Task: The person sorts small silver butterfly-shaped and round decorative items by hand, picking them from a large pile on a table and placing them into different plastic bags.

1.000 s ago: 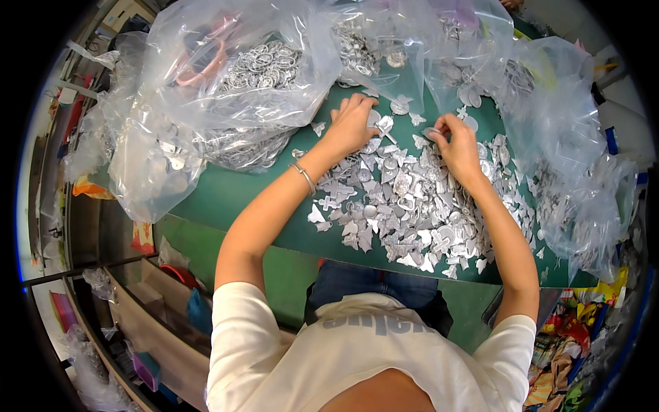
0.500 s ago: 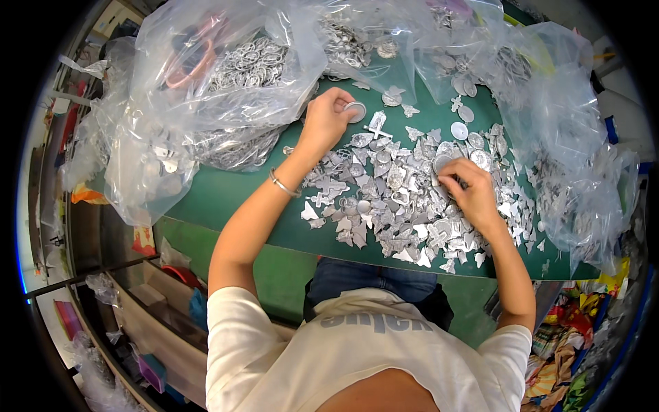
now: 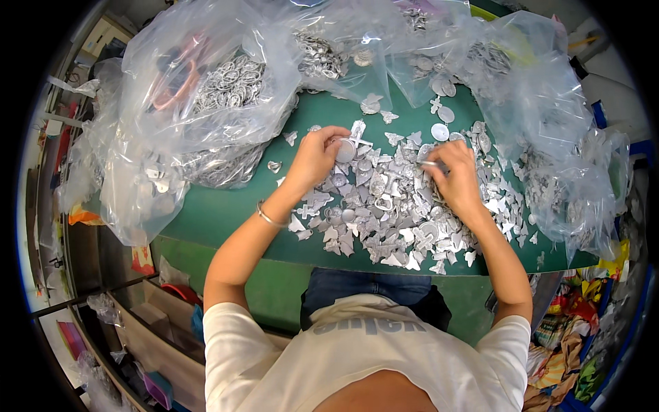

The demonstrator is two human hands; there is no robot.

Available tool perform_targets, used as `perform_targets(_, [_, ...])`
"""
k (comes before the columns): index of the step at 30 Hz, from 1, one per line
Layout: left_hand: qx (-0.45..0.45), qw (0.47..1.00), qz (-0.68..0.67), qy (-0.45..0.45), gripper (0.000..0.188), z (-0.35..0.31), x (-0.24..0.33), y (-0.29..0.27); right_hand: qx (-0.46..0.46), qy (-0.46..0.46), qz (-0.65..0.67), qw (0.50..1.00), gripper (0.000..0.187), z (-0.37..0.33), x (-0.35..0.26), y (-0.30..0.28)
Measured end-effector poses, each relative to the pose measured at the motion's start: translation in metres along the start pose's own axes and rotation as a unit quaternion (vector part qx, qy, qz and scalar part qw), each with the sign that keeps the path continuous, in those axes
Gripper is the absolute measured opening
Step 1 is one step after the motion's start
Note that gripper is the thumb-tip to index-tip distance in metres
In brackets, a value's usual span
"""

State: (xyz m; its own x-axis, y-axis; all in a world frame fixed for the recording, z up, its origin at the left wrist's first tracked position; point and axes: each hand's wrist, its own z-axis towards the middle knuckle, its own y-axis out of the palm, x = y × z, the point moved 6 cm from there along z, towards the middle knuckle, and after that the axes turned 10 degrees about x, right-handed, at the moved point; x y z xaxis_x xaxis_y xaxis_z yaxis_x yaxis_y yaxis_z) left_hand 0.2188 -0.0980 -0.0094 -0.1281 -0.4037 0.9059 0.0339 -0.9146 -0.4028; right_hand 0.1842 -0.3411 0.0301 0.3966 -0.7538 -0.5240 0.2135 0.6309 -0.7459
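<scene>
Between the thumb and fingers of my left hand point(image 3: 314, 159) is a round silver medal point(image 3: 345, 150), flat face up, at the pile's far left edge. My right hand point(image 3: 456, 177) pinches another medal point(image 3: 430, 165), seen nearly edge-on, over the right part of the pile. Below and between both hands spreads the pile of small silver metal charms point(image 3: 384, 237), with crosses, ovals and winged shapes among them. A silver cross point(image 3: 358, 134) lies just beyond my left fingers. Several round medals point(image 3: 440, 132) lie beyond my right hand.
Clear plastic bags of silver pieces point(image 3: 233, 81) stand along the far side and left of the green table point(image 3: 206, 220). Another clear bag point(image 3: 580, 185) bulges at the right edge. An open drawer point(image 3: 158, 316) is at lower left; colourful wrappers point(image 3: 559, 329) fill the lower right.
My left hand has come nearer to me with its medal, down to the pile's edge. The medal in my right hand is now lifted and tilted edge-on. The whole view has shifted slightly.
</scene>
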Motion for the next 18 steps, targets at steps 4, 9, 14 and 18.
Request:
perform_targets(4, [-0.109,0.956,-0.187,-0.198,0.023,-0.016,0.017,0.031,-0.090,0.268,0.350,0.893,0.010,-0.005,0.013,0.015])
perform_targets(9, [-0.157,0.749,-0.511,-0.391,0.019,-0.036,0.045,0.082,-0.058,0.133,0.273,0.951,0.023,0.005,-0.007,0.028])
perform_targets(14, [-0.179,0.759,-0.502,-0.373,0.017,-0.031,0.028,0.092,-0.060,0.245,0.393,0.884,0.033,0.025,0.016,0.016])
perform_targets(18, [-0.156,0.783,-0.482,-0.360,0.018,-0.016,0.032,0.083,0.079,0.075,-0.114,0.988,0.030,0.055,0.084,0.003])
